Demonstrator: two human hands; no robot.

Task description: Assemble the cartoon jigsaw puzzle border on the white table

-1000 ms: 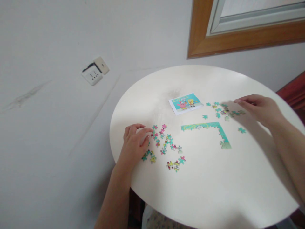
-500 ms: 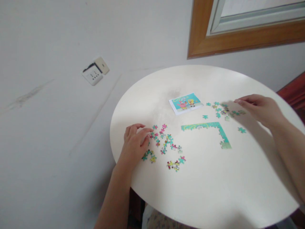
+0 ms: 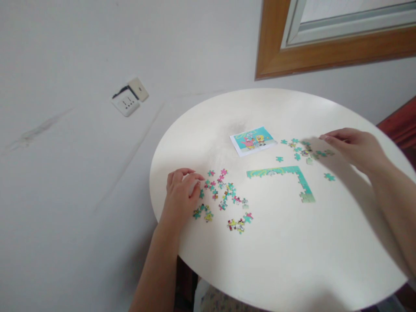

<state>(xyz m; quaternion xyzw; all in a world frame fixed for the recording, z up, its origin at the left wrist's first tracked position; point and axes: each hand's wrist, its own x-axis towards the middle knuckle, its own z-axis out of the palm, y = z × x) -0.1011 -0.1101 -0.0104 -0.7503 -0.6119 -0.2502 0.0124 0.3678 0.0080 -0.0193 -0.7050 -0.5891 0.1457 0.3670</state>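
Observation:
My left hand (image 3: 182,193) rests on the left of the table with its fingers bent and apart, holding nothing visible. Beside its fingertips lies a loose group of pink, teal and yellow jigsaw pieces (image 3: 229,189). Over on the right, my right hand (image 3: 355,147) hovers with thumb and forefinger closed in a pinch; anything between the tips is too small to make out. Just left of it are scattered teal and pale jigsaw pieces (image 3: 297,149). A joined corner strip of the puzzle border (image 3: 299,170), mostly teal, lies between the hands.
A picture card (image 3: 254,141) with cartoon figures lies toward the back of the round white table (image 3: 276,251). One teal piece (image 3: 329,177) sits apart on the right. The wall with a socket (image 3: 126,103) borders the table's left and back, below a wood-framed window (image 3: 269,52).
My left hand has shifted slightly left, away from the pieces, so more of those near its thumb show. My right hand stays almost still.

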